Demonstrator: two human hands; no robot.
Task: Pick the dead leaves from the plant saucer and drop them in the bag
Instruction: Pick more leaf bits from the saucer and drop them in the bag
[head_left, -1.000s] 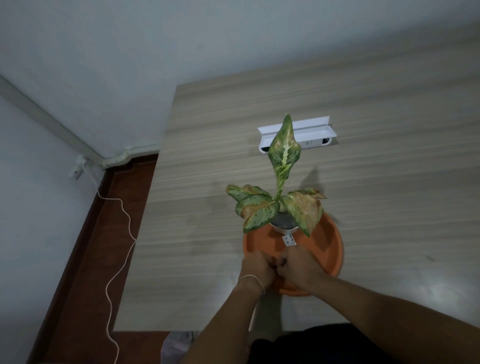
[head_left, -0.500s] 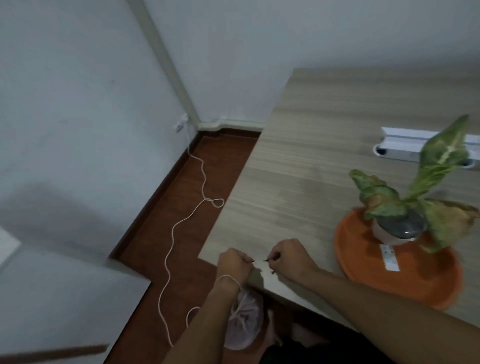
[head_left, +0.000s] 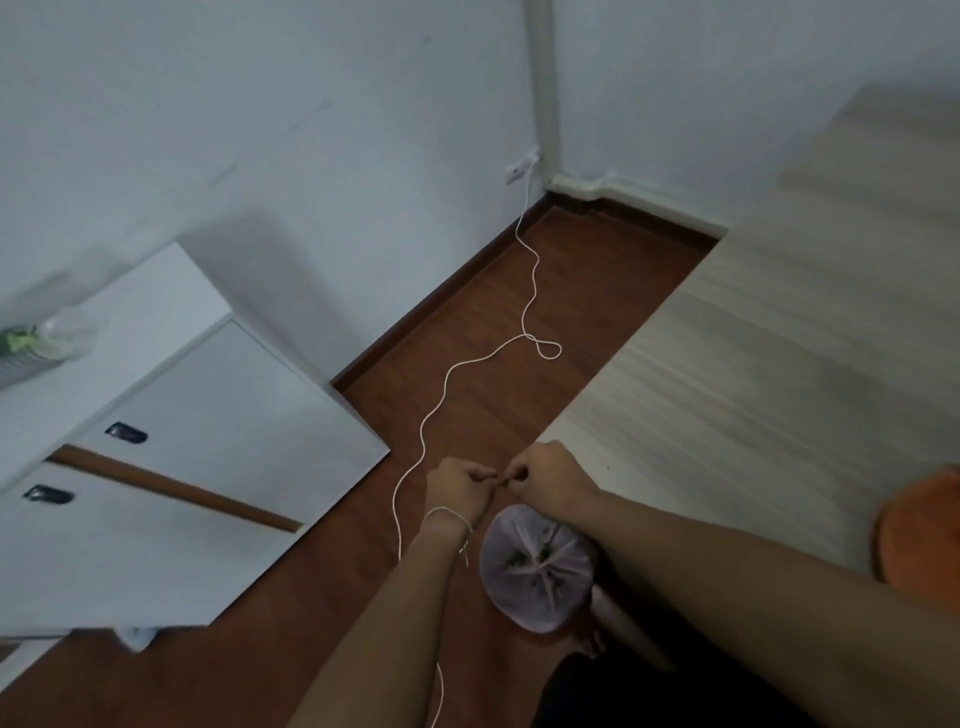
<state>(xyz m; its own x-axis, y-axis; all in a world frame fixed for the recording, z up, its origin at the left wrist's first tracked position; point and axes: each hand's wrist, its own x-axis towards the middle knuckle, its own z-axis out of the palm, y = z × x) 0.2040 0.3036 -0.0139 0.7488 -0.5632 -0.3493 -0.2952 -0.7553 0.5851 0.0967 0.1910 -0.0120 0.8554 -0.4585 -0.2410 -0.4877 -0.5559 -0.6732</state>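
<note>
My left hand (head_left: 458, 488) and my right hand (head_left: 550, 478) are held together past the table's left corner, over the floor. Their fingertips pinch a small dark bit of dead leaf (head_left: 500, 481) between them. Just below the hands, on the floor, stands a pale translucent bag (head_left: 537, 569) with its mouth up and several dark leaf bits inside. Only an edge of the orange plant saucer (head_left: 919, 535) shows at the far right on the table. The plant itself is out of view.
The wooden table (head_left: 779, 364) fills the right side. A white cable (head_left: 441, 395) snakes over the brown floor from a wall socket (head_left: 519, 169). A white cabinet (head_left: 182, 441) stands at the left, with a clear bottle (head_left: 52, 338) on top.
Both hands left the saucer and travelled left, off the table edge, to above the bag. The view swung left with them, so the plant dropped out of sight.
</note>
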